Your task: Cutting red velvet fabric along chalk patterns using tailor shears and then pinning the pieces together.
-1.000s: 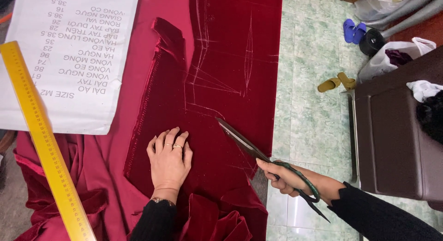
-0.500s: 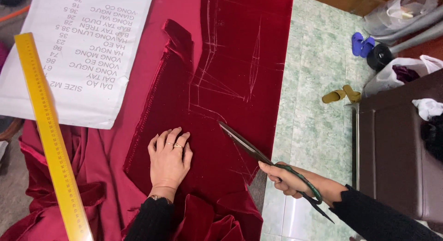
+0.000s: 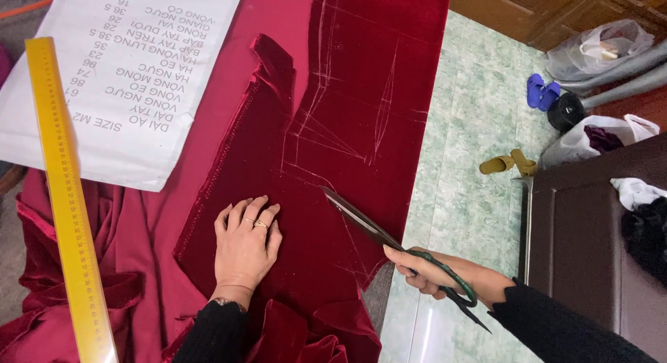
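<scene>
The right hand (image 3: 434,273) is closed around the green handles of a big pair of scissors (image 3: 389,241). The fingers go through the loops and hold them tight. The long dark blades look shut, or nearly shut, and they point up and to the left, with the tip lying on the dark red cloth (image 3: 361,127).

The left hand (image 3: 243,248) holds nothing. It lies flat and open on the cloth, fingers spread, pressing it down near the bottom edge of the worktop.

The cloth looks like velvet. It is soft and floppy, and probably a bit slippery, so it could slide or bunch up. A flat hand close to the blades is likely the best way to keep it still. White chalk lines (image 3: 333,137) are drawn on it, just past the scissor tip. The scissors look heavy and sharp, so the handles are the safe place to hold them.

A yellow ruler (image 3: 66,196) lies along the left edge of the worktop. A white paper sheet (image 3: 132,78) with printing sits at the top left corner, partly over the cloth.
</scene>
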